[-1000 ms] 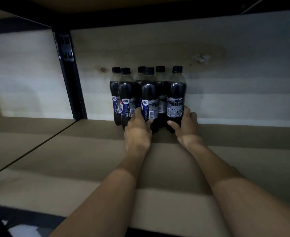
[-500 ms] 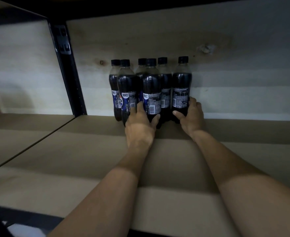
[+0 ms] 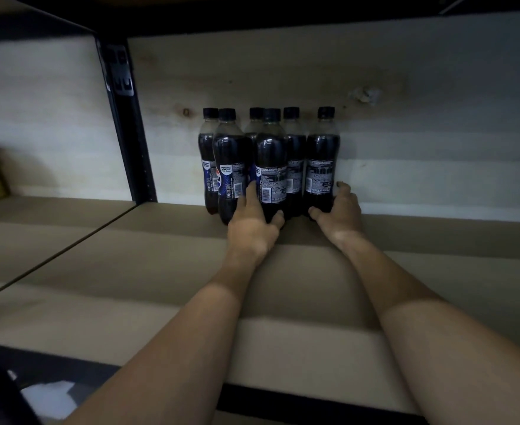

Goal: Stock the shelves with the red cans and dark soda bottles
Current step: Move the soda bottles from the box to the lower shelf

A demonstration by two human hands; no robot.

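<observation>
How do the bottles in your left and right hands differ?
The left hand's bottle has neighbours on both sides; the right hand's bottle ends the group. The left hand reaches between its bottle and a neighbour; the right hand wraps its bottle's open side. Both stand upright, capped, print facing out.

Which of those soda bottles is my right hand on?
The rightmost bottle, standing slightly apart at the end of the group; the right hand grips its base. The left hand grips the middle front bottle.
</observation>
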